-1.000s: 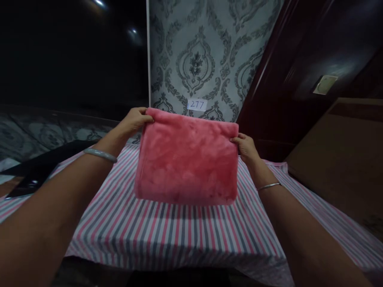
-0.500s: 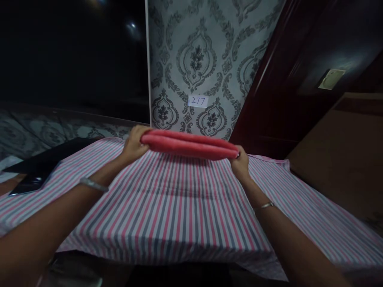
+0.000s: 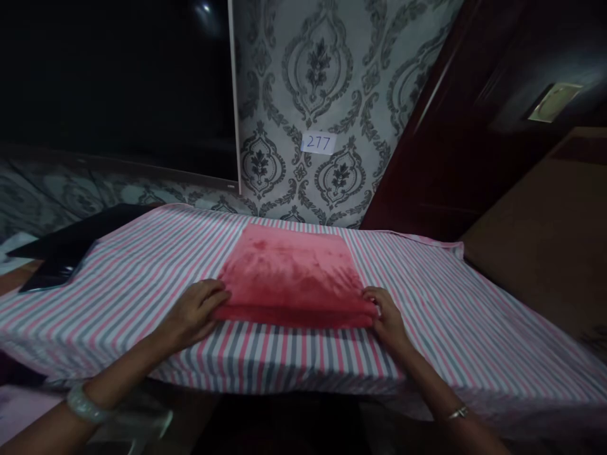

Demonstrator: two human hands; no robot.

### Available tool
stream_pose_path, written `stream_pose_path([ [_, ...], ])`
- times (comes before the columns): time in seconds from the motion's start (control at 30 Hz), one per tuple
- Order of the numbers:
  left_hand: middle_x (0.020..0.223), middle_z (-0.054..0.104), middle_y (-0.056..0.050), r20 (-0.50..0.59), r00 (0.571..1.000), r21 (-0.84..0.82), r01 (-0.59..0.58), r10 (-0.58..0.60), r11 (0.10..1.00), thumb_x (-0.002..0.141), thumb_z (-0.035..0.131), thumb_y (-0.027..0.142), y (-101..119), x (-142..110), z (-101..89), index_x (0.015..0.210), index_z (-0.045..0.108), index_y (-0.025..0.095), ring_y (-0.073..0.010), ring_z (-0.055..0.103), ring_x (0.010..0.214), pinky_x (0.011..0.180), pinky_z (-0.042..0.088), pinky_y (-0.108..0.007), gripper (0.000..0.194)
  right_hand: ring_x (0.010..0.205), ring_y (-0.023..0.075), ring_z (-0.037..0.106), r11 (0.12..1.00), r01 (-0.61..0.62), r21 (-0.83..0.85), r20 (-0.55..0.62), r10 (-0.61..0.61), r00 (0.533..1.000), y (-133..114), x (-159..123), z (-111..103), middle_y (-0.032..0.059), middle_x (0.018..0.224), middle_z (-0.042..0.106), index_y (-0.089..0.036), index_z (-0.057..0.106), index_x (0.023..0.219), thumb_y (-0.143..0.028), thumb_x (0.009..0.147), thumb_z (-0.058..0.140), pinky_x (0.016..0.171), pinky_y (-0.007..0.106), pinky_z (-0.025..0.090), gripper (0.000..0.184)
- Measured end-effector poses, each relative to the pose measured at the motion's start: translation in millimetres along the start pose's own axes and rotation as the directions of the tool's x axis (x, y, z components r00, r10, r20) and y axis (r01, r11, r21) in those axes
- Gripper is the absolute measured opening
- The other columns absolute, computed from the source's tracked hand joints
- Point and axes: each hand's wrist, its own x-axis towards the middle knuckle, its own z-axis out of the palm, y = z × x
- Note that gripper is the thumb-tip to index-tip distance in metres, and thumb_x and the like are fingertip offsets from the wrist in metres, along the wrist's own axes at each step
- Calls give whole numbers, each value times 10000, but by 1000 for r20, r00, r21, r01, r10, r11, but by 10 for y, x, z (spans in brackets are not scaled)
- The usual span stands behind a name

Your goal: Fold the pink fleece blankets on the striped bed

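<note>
A red plush towel (image 3: 289,265), folded into a flat rectangle, lies on a table covered with a striped cloth (image 3: 465,316). Darker patches mark its pile, and its front edge shows folded layers. My left hand (image 3: 192,313) pinches the towel's near left corner, with a bracelet farther back on the wrist. At the near right corner, the fingers of my right hand (image 3: 386,319) close on the edge, where a small white spot shows beside them.
A glossy black panel-like object (image 3: 61,253) rests on the table's left end. Behind stand a patterned wall with a paper label (image 3: 318,143) reading 277 and a large dark screen (image 3: 114,95). A brown box-like shape (image 3: 545,240) borders the right side.
The towel has come down from above the table, where both hands held it edge-on, and now lies flat on the striped cloth. Both hands have moved lower and closer, still at its ends.
</note>
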Motion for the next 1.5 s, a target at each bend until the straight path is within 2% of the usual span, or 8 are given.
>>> stream_pose_path([
  [0.17,1231,612,-141,3,999,-49,46,-46,998,903,526,163,151,-100,-144,1249,581,227,-272,603,1155,956,520,-430,356,981,228,665,995,-71,-76,9,72,997,14,-221,-192,61,1037,697,-248,645,999,-243,970,450,854,400,544,197],
  [0.33,1215,655,-133,19,981,5,191,-191,982,973,431,212,105,494,-185,1259,602,192,-249,608,1172,1012,497,-426,334,1067,249,650,985,-109,-133,-59,102,993,-236,295,-161,91,1104,707,-233,656,1139,-323,996,451,941,439,528,266],
  [0.47,1541,447,-194,181,933,116,293,-310,949,980,437,389,201,888,126,1482,446,138,-325,362,1466,1172,337,-533,561,1402,299,431,977,36,-212,242,17,970,-535,683,223,117,1521,485,-244,517,1447,-454,1015,432,1146,549,354,488],
  [0.63,1602,334,-233,346,827,244,377,-443,894,945,509,504,374,685,536,1495,456,147,-444,244,1498,1064,398,-635,657,1508,374,221,903,38,-428,516,210,831,-600,495,604,45,1638,307,-345,402,1538,-475,1010,448,1141,683,255,546],
  [0.87,1599,356,-205,297,848,220,387,-439,895,945,526,509,358,555,556,1484,476,176,-412,284,1490,1070,420,-576,636,1526,353,182,894,27,-447,552,252,795,-513,406,578,37,1660,244,-360,349,1561,-474,1029,418,1151,668,255,548],
  [1.03,1551,451,-171,114,930,220,320,-350,922,963,496,365,519,493,379,1402,569,171,-380,335,1471,1177,238,-638,485,1528,356,169,919,-47,-392,626,304,718,-823,755,678,75,1655,246,-313,362,1565,-500,1043,359,1177,650,219,554],
  [1.23,1552,456,-151,91,959,203,246,-268,948,923,557,331,735,223,398,1456,518,196,-341,365,1459,1192,235,-592,551,1552,260,89,982,167,-82,773,-43,632,-1245,1270,1253,10,1674,178,-346,311,1579,-423,1071,299,1232,576,125,514],
  [1.5,1521,499,-127,73,950,197,284,-302,939,894,593,340,778,90,513,1400,578,264,-343,382,1445,1171,267,-578,512,1551,316,16,945,322,-64,844,-122,523,-912,1840,1978,25,1684,120,-326,230,1606,-605,1028,356,1220,618,38,654],
])
